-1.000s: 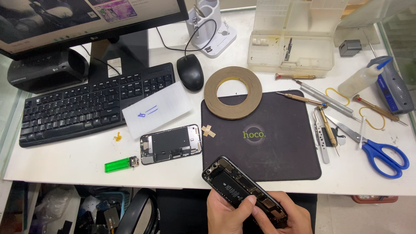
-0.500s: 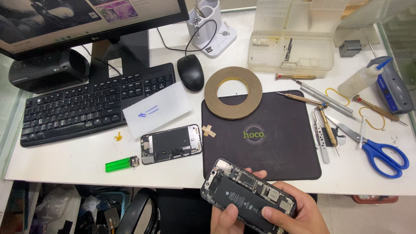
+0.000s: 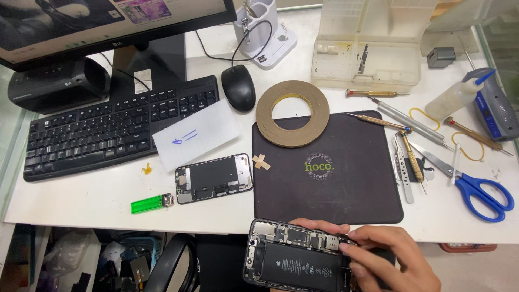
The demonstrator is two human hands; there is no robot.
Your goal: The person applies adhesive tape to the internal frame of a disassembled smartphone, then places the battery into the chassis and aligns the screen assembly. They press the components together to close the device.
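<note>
White tabletop [image 3: 81,200] spread with tools; black mat [image 3: 330,167] lies bare. At its near edge, the opened phone [image 3: 294,262] sits innards-up, right hand [image 3: 389,262] fingers pinching its end to steady it; left hand [image 3: 319,224] grips behind.

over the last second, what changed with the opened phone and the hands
The opened phone was turned from a diagonal tilt to lie nearly level at the table's near edge. The right hand now covers its right end, fingertips on the top edge. The left hand, under the phone earlier, is now hidden apart from fingertips behind it. The screen panel, tape roll and scissors stayed put.
</note>
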